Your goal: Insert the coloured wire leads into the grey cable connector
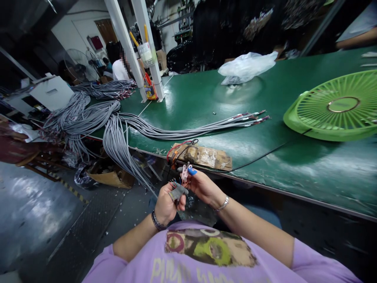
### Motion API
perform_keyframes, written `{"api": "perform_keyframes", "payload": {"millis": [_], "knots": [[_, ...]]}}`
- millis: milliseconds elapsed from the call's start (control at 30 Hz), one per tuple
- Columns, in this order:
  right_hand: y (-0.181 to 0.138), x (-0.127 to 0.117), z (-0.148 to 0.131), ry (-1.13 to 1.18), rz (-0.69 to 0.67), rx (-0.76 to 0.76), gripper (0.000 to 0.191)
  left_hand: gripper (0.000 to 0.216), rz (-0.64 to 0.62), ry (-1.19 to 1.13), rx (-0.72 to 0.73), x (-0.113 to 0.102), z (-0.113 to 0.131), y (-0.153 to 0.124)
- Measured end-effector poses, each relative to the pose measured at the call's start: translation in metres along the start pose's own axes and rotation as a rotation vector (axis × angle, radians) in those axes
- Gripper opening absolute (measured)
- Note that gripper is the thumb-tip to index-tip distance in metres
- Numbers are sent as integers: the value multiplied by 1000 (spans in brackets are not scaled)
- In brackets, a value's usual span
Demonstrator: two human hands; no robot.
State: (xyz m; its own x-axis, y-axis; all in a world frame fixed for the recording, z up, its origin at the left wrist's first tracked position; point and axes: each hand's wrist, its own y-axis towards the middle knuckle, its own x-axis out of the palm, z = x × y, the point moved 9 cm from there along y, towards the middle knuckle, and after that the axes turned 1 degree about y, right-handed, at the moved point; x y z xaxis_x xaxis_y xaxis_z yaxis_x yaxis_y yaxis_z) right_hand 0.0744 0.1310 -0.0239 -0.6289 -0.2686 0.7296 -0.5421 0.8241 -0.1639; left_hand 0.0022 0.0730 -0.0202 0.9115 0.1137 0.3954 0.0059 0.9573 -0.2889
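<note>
My left hand (pixel 168 203) is closed on the end of a grey cable, its thumb in a grey cover. Thin coloured wires (pixel 174 183) fan out above that thumb. Close beside it, my right hand (pixel 204 188) pinches a small pale pink plastic piece (pixel 185 173), perhaps a connector, with a blue cover on the thumb. Reddish wires run between the two hands. Both hands are held just off the near table edge, in front of a worn wooden block (pixel 210 157) with red and black leads.
Grey cables (pixel 176 133) lie along the green table (pixel 188 100) and hang over its edge at left. A green fan (pixel 332 108) stands at right, its black cord crossing the table. A plastic bag (pixel 247 67) and white posts (pixel 147 43) are farther back. A person (pixel 119 68) is in the background.
</note>
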Motion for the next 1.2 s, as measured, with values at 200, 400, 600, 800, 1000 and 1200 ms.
{"api": "perform_keyframes", "payload": {"millis": [200,400,600,800,1000,1200], "knots": [[4,-6,6,77,74,29,33,27,33,-13,-18,1,-1,8],[8,-12,6,122,137,-16,30,26,30,17,-38,-1,-10,12],[4,-10,13,110,88,44,41,24,30,13,-9,-2,-8,8],[-20,2,13,-159,-77,8,40,28,97,32,60,-12,-6,-2],[-35,16,8,-381,-142,-34,26,28,27,198,109,-14,-15,-6],[-35,20,1,-406,-135,-88,25,26,2,235,149,-15,-14,-7]]}}
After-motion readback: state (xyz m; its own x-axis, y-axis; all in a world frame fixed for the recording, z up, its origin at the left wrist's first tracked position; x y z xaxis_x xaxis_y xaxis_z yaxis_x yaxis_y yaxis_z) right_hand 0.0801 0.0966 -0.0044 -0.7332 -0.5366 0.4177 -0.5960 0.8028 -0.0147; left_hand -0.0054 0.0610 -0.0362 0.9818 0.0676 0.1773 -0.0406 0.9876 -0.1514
